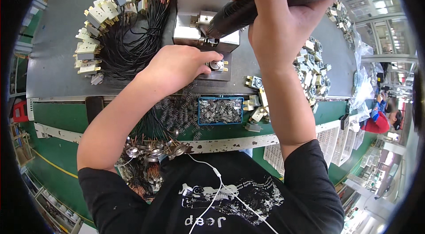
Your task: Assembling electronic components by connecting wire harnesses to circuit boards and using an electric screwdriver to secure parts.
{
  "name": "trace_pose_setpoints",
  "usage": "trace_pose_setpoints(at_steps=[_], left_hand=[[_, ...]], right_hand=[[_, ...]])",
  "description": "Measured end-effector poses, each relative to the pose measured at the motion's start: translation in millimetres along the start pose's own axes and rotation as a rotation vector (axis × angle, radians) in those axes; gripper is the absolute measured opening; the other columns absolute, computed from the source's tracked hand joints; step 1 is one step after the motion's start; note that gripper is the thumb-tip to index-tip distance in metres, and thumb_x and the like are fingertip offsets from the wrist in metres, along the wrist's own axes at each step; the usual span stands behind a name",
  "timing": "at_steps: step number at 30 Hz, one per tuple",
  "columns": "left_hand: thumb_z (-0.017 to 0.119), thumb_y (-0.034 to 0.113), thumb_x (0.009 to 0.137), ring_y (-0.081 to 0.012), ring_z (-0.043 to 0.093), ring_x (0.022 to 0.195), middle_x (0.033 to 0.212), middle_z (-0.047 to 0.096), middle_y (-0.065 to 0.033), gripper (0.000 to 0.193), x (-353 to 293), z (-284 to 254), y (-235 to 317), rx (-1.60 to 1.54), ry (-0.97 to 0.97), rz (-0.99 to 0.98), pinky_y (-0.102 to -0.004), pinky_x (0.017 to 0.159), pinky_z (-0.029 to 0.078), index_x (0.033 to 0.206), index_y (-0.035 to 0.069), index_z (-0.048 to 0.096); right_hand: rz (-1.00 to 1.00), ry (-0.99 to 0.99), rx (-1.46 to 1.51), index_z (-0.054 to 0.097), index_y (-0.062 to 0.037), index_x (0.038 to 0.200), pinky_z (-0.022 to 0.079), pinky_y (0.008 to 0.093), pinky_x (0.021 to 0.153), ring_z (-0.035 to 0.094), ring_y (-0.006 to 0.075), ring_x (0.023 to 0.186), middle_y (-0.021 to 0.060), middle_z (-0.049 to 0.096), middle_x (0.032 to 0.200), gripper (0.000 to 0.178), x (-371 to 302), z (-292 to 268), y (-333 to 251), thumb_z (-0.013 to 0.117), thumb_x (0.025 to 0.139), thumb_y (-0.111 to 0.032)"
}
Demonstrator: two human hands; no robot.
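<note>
My right hand (278,23) is wrapped around a black electric screwdriver (234,15), which slants down to the left. Its tip meets a pale block-shaped part (204,17) seated in a silver metal fixture (183,34); the tool hides some of the contact. Just in front of the fixture, the thumb and forefinger of my left hand (177,65) close on a small component with a round metal face and brass terminals (217,65). The fingers partly cover that component, over a dark flat base plate (212,75).
Left of the fixture lies a bundle of black wires (133,43) with white connector blocks (90,48). Loose springs (177,110) and a blue tray of small metal clips (220,111) sit along the near edge. Several switch-like parts (312,68) are piled at right.
</note>
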State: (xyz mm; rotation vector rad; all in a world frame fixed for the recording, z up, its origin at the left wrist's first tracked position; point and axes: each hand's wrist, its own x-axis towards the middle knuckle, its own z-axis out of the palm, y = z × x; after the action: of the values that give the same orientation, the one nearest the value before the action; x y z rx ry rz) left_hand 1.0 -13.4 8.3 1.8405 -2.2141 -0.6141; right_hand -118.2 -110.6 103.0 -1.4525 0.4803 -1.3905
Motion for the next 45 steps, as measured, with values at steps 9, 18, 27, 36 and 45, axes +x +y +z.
trace_pose_setpoints(at_steps=[9, 18, 27, 36, 45], left_hand=[[0.063, 0.024, 0.097, -0.0299, 0.073, 0.093, 0.096, 0.075, -0.0100, 0.036, 1.6, -1.3, -0.4, 0.007, -0.014, -0.004, -0.0444, 0.077, 0.057, 0.133, 0.023, 0.066], [0.064, 0.025, 0.096, -0.0300, 0.072, 0.087, 0.090, 0.074, -0.0102, 0.038, 4.0, -0.4, -3.4, 0.024, 0.026, 0.056, -0.0431, 0.074, 0.057, 0.134, 0.025, 0.067], [0.065, 0.030, 0.097, -0.0313, 0.072, 0.088, 0.089, 0.073, -0.0121, 0.037, 0.9, 1.7, -4.3, 0.056, 0.029, 0.068, -0.0451, 0.073, 0.057, 0.133, 0.023, 0.069], [0.069, 0.027, 0.092, -0.0358, 0.069, 0.097, 0.099, 0.073, -0.0126, 0.025, 2.5, 0.6, -7.6, -0.078, 0.001, 0.015, -0.0482, 0.082, 0.055, 0.113, 0.012, 0.069], [0.066, 0.034, 0.097, -0.0324, 0.071, 0.098, 0.101, 0.075, -0.0100, 0.037, 5.3, -5.0, -5.5, -0.037, -0.056, 0.010, -0.0463, 0.082, 0.056, 0.132, 0.022, 0.066]], right_hand=[[-0.086, -0.095, 0.056, 0.062, 0.0010, 0.109, 0.055, 0.0277, 0.067, 0.067, 0.0133, 0.074, 0.0070, 0.070, 0.087, 0.030, 14.5, -2.5, 9.0, 0.077, 0.084, 0.001], [-0.277, -0.592, -0.036, 0.041, -0.0026, 0.140, 0.056, 0.0350, 0.088, 0.067, 0.0185, 0.099, 0.0138, 0.067, 0.117, 0.066, 38.0, -10.9, 8.4, 0.078, 0.085, -0.006], [-0.135, -0.180, 0.010, 0.026, -0.0021, 0.145, 0.058, 0.0291, 0.074, 0.066, 0.0170, 0.093, 0.0134, 0.057, 0.116, 0.076, -5.0, 14.9, -1.3, 0.070, 0.084, 0.011], [0.269, -0.112, -0.060, 0.066, 0.0030, 0.101, 0.048, 0.0251, 0.047, 0.061, 0.0112, 0.053, 0.0048, 0.065, 0.070, 0.012, -22.6, -33.1, -22.5, 0.071, 0.090, 0.003], [-0.640, -0.502, 0.391, 0.067, 0.0027, 0.098, 0.049, 0.0242, 0.050, 0.062, 0.0107, 0.055, 0.0048, 0.066, 0.071, 0.009, 7.0, -40.4, 47.5, 0.069, 0.090, 0.005]])
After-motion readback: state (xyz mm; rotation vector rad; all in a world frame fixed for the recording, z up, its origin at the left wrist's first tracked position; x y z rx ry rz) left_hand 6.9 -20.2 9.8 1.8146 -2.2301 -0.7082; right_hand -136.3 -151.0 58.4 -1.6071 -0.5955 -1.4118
